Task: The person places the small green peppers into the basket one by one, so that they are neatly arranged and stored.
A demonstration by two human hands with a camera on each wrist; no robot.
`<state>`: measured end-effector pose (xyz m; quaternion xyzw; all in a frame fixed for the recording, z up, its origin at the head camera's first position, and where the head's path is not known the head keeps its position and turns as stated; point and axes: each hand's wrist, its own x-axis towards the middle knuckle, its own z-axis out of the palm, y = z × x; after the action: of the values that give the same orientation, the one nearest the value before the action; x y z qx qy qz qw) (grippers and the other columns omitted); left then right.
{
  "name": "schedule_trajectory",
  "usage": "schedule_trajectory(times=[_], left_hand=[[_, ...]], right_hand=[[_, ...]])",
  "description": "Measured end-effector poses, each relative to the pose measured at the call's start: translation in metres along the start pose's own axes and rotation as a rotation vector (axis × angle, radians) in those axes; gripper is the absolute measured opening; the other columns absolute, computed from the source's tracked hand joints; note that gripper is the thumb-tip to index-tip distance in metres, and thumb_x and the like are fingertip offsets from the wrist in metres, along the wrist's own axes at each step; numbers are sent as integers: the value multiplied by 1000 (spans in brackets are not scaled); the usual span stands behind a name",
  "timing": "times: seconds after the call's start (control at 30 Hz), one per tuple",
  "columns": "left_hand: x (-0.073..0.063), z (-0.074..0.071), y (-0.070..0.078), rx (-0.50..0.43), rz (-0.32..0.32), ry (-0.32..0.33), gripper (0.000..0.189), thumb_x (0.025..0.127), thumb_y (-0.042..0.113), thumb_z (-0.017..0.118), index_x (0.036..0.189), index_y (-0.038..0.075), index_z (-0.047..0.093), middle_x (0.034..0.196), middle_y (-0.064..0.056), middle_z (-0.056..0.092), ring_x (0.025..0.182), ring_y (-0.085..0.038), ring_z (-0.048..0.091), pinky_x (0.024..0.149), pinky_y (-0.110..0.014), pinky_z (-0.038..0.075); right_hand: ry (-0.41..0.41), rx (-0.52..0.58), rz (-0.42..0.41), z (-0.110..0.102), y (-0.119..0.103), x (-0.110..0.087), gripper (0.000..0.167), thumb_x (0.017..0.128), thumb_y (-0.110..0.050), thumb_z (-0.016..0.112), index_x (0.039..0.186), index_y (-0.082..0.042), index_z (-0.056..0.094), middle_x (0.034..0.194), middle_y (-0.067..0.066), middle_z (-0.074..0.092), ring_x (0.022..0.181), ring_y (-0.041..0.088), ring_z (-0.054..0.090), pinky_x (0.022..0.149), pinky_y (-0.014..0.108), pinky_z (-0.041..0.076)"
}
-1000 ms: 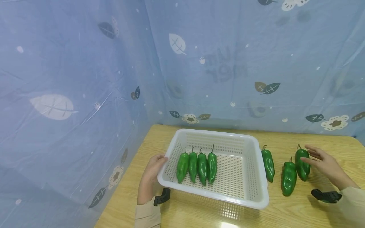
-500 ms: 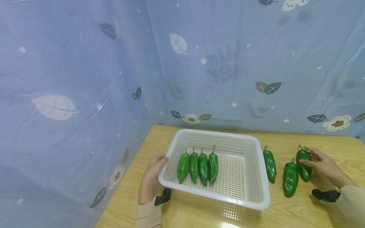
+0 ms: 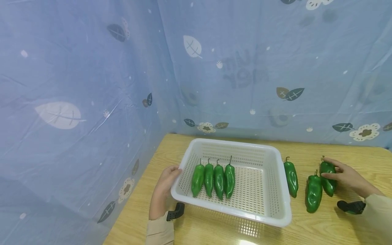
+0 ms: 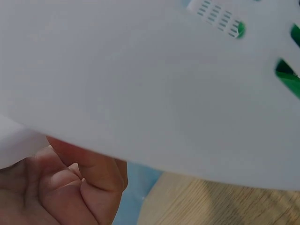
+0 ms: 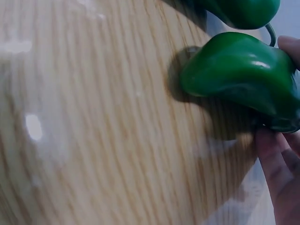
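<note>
My left hand (image 3: 166,179) grips the left rim of a white plastic basket (image 3: 235,143). In the left wrist view its fingers (image 4: 101,176) curl beneath the white rim. Several long green peppers (image 3: 218,182) lie side by side in the basket's left half, stems pointing away. My right hand (image 3: 349,176) holds the rightmost green pepper (image 3: 328,183) on the table, thumb on one side and fingers on the other. The right wrist view shows this pepper (image 5: 234,70) close up, its stem end partly hidden. Another green pepper (image 3: 314,195) lies just left of it.
A third loose green pepper (image 3: 291,179) lies beside the basket's right wall. The wooden table (image 3: 340,224) meets a blue patterned curtain (image 3: 239,68) behind and at the left. Black wrist cameras (image 3: 176,211) sit below both hands.
My right hand has moved slightly in over the rightmost pepper, and its thumb and fingers have come around it. The left hand stays on the basket rim. The view has shifted slightly.
</note>
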<state>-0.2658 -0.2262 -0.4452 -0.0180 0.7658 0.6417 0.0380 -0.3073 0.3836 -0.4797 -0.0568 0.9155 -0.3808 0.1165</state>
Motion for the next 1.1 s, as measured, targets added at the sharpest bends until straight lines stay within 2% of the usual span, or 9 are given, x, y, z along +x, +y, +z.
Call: schedule_trajectory(times=[0.13,0.33,0.5,0.63,0.9,1.1], left_hand=[[0,0,0,-3,-2,-2,37,97,19,46,124,-6,50,112,-28,61,96,-36,67,73,-43,60],[0,-1,0,0,1,1,36,97,19,45,123,-6,50,112,-28,62,95,-35,67,73,-43,60],[0,-1,-1,-9,5,-5,36,98,18,45,123,-6,50,113,-28,61,96,-36,67,74,-43,60],[0,0,0,-11,0,-4,36,98,19,45,124,-5,50,113,-27,61,97,-35,67,74,-43,60],[-1,0,0,-18,9,-6,36,97,17,46,124,-7,50,113,-29,61,97,-37,66,75,-43,60],[0,0,-1,-16,11,-6,37,98,18,45,124,-6,49,113,-28,61,97,-37,66,74,-43,60]], right_hand=[[2,18,-4,1,1,1,78,96,-33,54,149,3,9,143,44,12,117,67,28,84,69,40],[22,41,-23,5,2,0,78,96,-32,54,149,4,8,147,42,4,117,68,23,87,73,38],[51,90,-12,7,8,-2,77,96,-32,54,152,-6,8,146,43,6,118,67,22,87,67,43],[72,116,0,8,14,-4,78,96,-35,54,153,-12,6,148,40,0,120,68,19,84,63,47],[119,148,15,7,19,-8,79,96,-38,53,153,-15,4,150,37,-1,119,67,20,81,59,51],[143,162,7,2,6,-12,79,96,-38,53,153,-18,4,154,28,-9,123,68,14,86,69,40]])
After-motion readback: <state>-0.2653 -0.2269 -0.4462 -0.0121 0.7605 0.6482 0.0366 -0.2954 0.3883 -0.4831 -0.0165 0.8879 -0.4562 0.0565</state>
